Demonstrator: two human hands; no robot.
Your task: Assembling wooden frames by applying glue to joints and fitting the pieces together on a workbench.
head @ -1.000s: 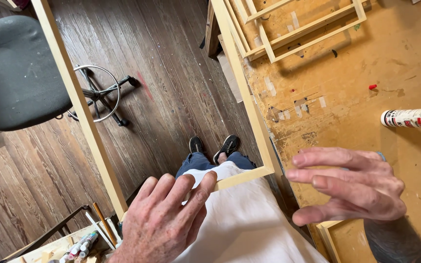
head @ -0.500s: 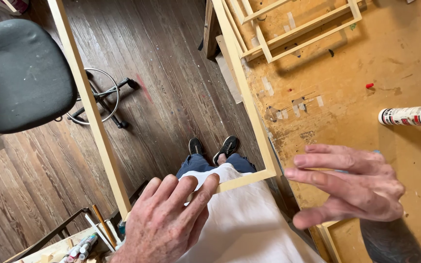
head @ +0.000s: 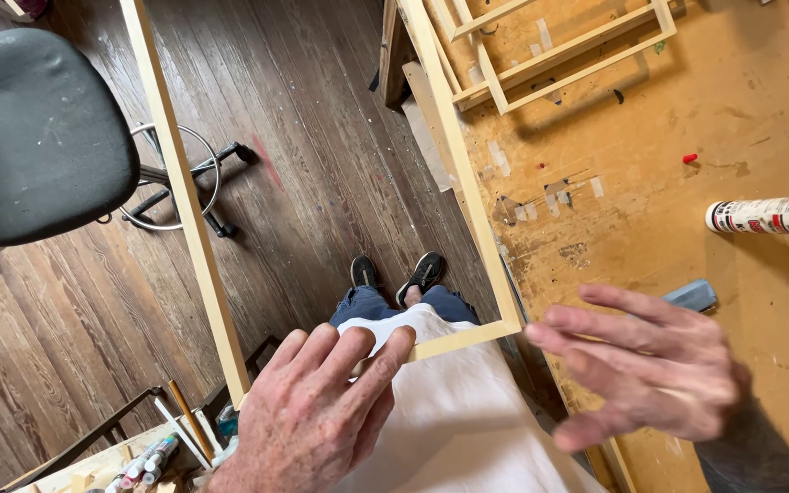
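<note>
the left hand (head: 317, 415) lay flat, fingers spread, on the near rail of a pale wooden frame (head: 189, 219); the right hand (head: 655, 370) hovered unclenched, holding nothing, beside the frame's corner, over the workbench (head: 687, 110).

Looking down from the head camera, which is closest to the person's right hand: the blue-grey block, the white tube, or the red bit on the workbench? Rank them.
1. Blue-grey block, just above the right hand.
2. White tube, farther up at the right edge.
3. Red bit, higher still on the workbench.
</note>
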